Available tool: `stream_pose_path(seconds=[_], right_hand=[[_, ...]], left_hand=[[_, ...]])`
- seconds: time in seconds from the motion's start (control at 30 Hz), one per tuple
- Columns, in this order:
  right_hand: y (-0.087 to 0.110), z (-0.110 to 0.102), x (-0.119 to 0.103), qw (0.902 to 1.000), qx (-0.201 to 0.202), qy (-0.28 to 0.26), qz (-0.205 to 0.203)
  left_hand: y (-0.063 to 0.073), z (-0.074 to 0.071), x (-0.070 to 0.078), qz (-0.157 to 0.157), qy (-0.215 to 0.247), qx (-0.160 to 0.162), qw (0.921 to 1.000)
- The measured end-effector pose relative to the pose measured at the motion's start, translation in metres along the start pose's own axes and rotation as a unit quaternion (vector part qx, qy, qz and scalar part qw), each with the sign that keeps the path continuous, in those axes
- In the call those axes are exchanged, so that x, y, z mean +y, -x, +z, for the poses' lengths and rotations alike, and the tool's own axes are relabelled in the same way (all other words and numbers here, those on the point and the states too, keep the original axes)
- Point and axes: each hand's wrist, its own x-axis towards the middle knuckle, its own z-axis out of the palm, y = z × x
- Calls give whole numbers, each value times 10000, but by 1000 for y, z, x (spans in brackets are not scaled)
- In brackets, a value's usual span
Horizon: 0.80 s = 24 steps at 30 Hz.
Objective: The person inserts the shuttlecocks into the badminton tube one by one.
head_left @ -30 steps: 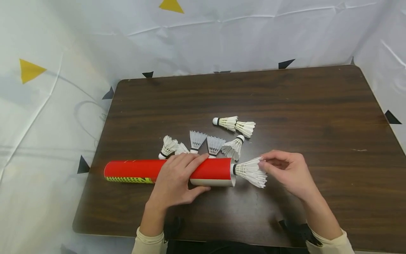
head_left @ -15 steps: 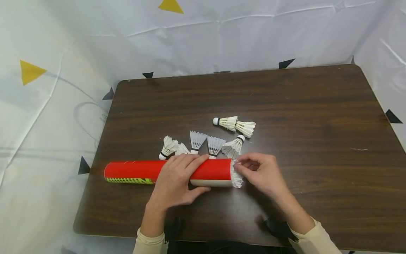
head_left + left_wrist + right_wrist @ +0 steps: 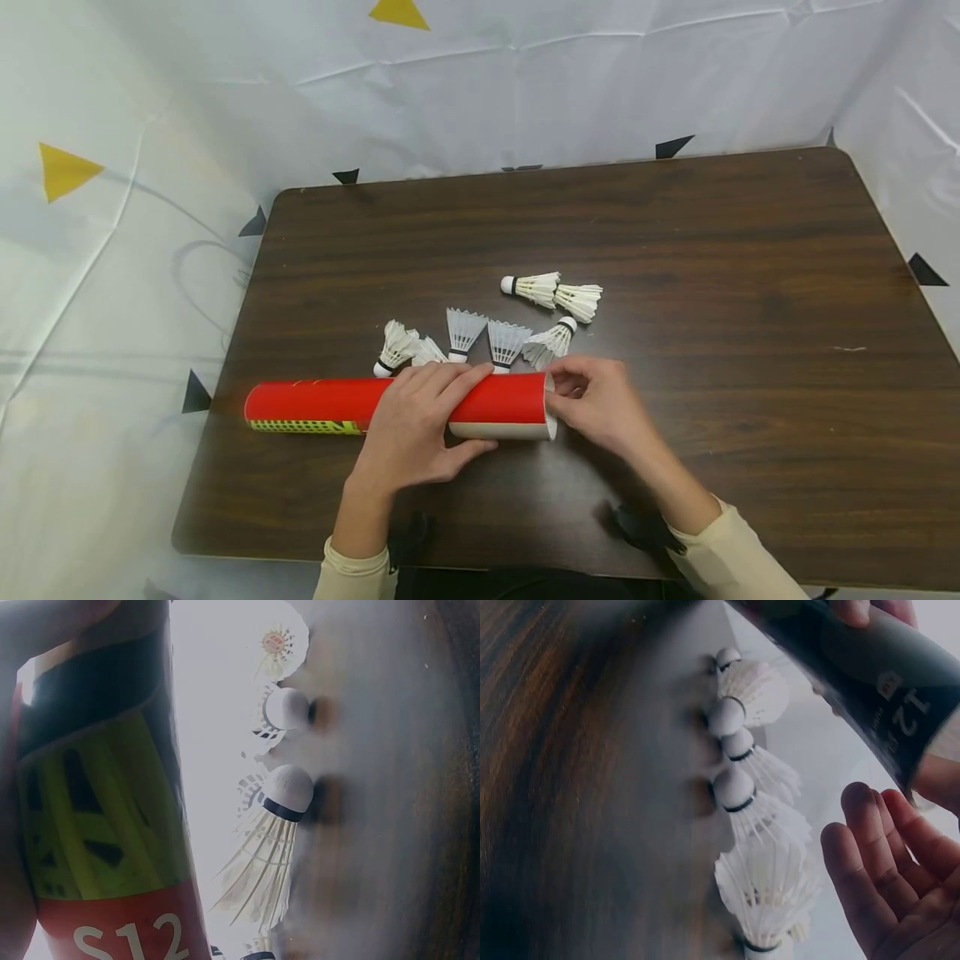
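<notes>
A red shuttlecock tube (image 3: 315,392) lies lengthwise near the front of the table, its mouth facing right. My left hand (image 3: 420,425) grips it from above, thumb on the near side. The thumb and index fingertips of my right hand (image 3: 600,404) reach into the mouth of the tube, out of sight. In the right wrist view the other fingers (image 3: 877,855) bend loosely outside the rim. The shuttlecock that was at the mouth is hidden inside, and I cannot tell whether the fingertips still hold it. In the left wrist view, "S12" shows on the tube (image 3: 105,817).
Several shuttlecocks lie just behind the tube, among them a feathered shuttlecock (image 3: 551,343) and a plastic one (image 3: 506,340). Farther back, two feathered shuttlecocks (image 3: 534,288) meet skirt to skirt. The brown table (image 3: 712,233) extends right, with white sheeting (image 3: 495,100) behind.
My right hand has moved left, taking a feathered shuttlecock from outside the mouth into the tube until it disappears. My left hand and the tube have stayed in place.
</notes>
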Motion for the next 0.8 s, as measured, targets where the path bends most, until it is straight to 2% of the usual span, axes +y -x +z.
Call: stream_pose_path(seconds=[0.13,0.37,0.67,0.8], right_hand=[[-4,8,-3,9997,-158,155,126],[-13,16,-9,9979,-285,575,81],[-22,22,-12,9963,-430,618,421],[-22,21,-13,9960,-448,676,383]], left_hand=[[0,-1,1,29,14,-34,10000],[0,-1,1,20,44,-40,10000],[1,0,0,15,77,-14,10000],[0,-1,1,13,81,-4,10000]])
